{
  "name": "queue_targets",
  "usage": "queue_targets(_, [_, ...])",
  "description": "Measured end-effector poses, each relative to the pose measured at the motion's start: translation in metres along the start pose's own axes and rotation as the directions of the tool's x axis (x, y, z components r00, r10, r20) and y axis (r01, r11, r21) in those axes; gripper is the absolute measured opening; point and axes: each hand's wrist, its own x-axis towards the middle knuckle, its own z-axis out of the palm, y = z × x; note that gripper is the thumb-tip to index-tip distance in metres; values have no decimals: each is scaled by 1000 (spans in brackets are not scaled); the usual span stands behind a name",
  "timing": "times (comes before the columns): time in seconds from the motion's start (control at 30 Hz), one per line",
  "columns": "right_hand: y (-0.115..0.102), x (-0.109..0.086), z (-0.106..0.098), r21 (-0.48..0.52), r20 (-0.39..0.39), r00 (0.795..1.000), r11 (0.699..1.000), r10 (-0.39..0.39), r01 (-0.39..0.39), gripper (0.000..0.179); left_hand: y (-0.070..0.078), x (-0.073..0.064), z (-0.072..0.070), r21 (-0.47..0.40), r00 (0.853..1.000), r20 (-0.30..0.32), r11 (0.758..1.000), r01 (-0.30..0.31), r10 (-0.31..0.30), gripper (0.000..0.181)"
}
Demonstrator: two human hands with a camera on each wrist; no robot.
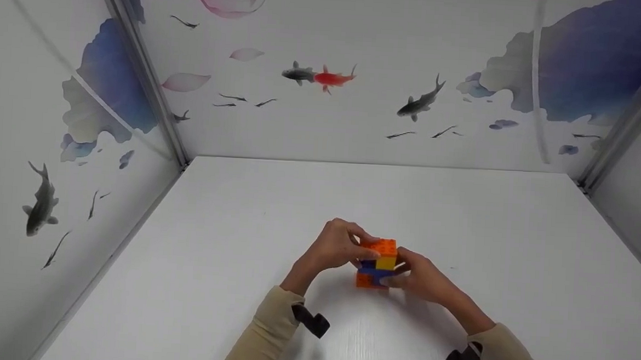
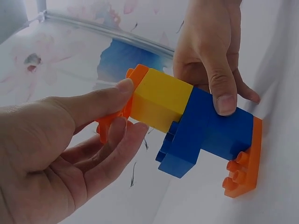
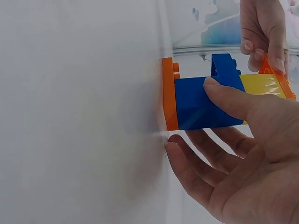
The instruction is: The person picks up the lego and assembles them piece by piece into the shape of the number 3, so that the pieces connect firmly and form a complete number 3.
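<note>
A small stack of toy building bricks stands on the white table, near its middle. Its bottom is a flat orange brick (image 2: 252,163) with studs showing at one side. Above that come blue bricks (image 2: 229,130), one part jutting out sideways, and then a yellow brick (image 2: 161,95). An orange piece (image 1: 387,245) tops the stack. My left hand (image 1: 341,246) pinches this top piece between thumb and fingers. From the other side, my right hand (image 1: 425,276) grips the blue bricks, its thumb across their face in the right wrist view.
The white tabletop (image 1: 211,284) spreads around the stack. Upright panels printed with fish and petals enclose it, with a back wall (image 1: 356,132) and side walls joined by metal corner posts (image 1: 155,89). Each wrist carries a black camera mount (image 1: 313,321).
</note>
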Motion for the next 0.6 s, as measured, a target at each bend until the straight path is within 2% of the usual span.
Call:
queue_targets(0.07, [0, 0, 0, -10, -26, 1000, 1000, 8, -8, 47, -1, 1, 1, -9, 1000, -14, 1000, -7, 7, 31])
queue_targets(0.3, [-3, 2, -1, 1, -93, 995, 999, 33, -33, 42, -16, -1, 6, -42, 990, -135, 999, -30, 24, 37])
queue_targets(0.43, [-6, 2, -4, 61, -133, 989, 997, 63, -55, 45, -23, -1, 7, -133, 987, -158, 990, -36, 15, 45])
queue_targets(0.6, [-10, 0, -7, 133, -161, 984, 990, 73, -52, 50, -24, 2, 6, -270, 986, -157, 963, 5, -49, 53])
